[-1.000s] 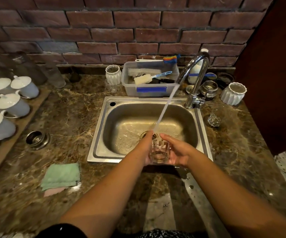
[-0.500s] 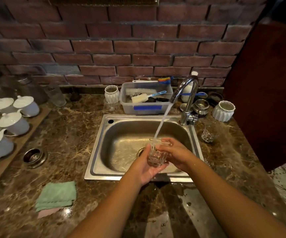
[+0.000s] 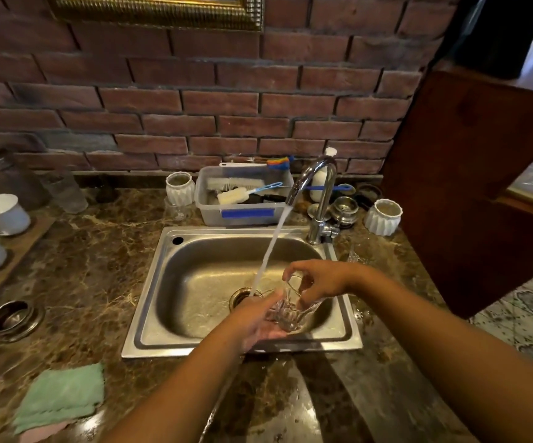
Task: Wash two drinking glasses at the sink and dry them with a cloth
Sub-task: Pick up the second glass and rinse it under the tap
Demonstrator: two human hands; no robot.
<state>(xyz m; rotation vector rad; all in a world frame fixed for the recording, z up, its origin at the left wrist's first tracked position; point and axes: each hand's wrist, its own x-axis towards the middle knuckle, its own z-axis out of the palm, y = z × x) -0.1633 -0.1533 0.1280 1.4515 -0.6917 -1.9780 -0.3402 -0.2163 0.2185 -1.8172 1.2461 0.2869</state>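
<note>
Currently at the sink [image 3: 150,314], steel basin set into a brown marbled counter [image 3: 99,266].

- Tap [image 3: 317,193] running. Stream [image 3: 271,251] falls at a slant and lands near the drain, right at the left edge of the held glass. Cannot tell whether the water enters it.
- Drinking glass [image 3: 290,311]: clear, faceted, held tilted over the front right part of the basin, above its floor, between both hands.
- Left hand [image 3: 255,321]: palm turned up, fingers curled under and around the lower part of the glass, cradling it from the left.
- Right hand [image 3: 319,279]: comes in from above right; thumb and fingertips pinch the upper edge of the glass, the other fingers loosely bent.
- Second glass [image 3: 353,255]: clear, stands on the counter just right of the sink, partly hidden behind the right wrist and blurred.
- Green cloth [image 3: 60,394]: folded, lies flat on the counter front left, well apart from the sink, with a pink cloth [image 3: 39,431] showing under its near edge.
- Behind the sink: a plastic tub [image 3: 246,215] holding brushes, with a white ribbed cup [image 3: 180,188] just to its left and another white ribbed cup [image 3: 383,217] right of the tap.
- Far left: white lidded cups [image 3: 1,212] on a wooden board; a metal strainer [image 3: 15,318] lies on the counter nearer the front.
- Brick wall behind the counter.
</note>
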